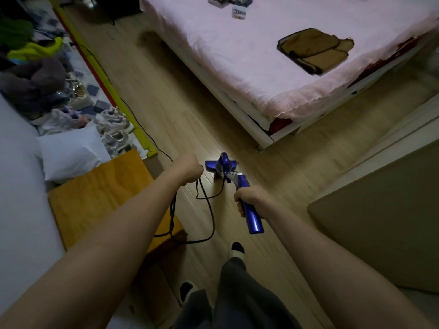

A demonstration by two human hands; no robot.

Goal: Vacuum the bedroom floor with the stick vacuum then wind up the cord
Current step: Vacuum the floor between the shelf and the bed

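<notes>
One blue stick vacuum [247, 200], one black cord [211, 210], two hands busy on the wood floor [180, 96].

Right hand [249, 198] is wrapped around the vacuum's handle, and its floor head [219, 165] sits flat on the boards just off the corner of the one bed [273, 55] with the pink sheet. Left hand [188, 168] is fisted around the cord, lifting it; the rest droops in a couple of loose loops beside the orange wooden board [102, 195]. Two slippered feet down below, one brown folded cloth [316, 49] on the bed, and a few pale sneakers [116, 129] by the yellow strip on the left.
</notes>
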